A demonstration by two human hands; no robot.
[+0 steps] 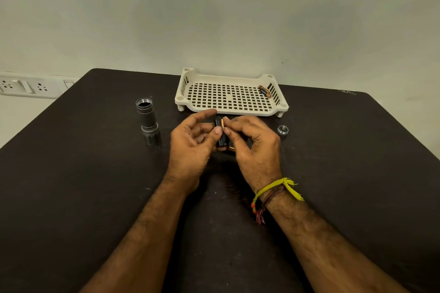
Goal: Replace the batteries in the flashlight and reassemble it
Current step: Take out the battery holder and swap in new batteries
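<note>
My left hand (193, 147) grips a small black battery holder (221, 135) above the middle of the dark table. My right hand (252, 144) pinches a battery with a copper-coloured end (222, 123) against the holder's top. Another copper tip (231, 148) shows below my right fingers. The grey flashlight body (147, 120) stands upright on its head to the left, its threaded open end up. The round tail cap (282, 131) with a spring lies to the right. A further battery (264, 91) lies in the tray's far right corner.
A cream perforated plastic tray (231, 110) sits at the back of the table (95, 173), just beyond my hands. A white wall socket strip (26, 87) is at far left. Thread bands circle my right wrist (273, 191).
</note>
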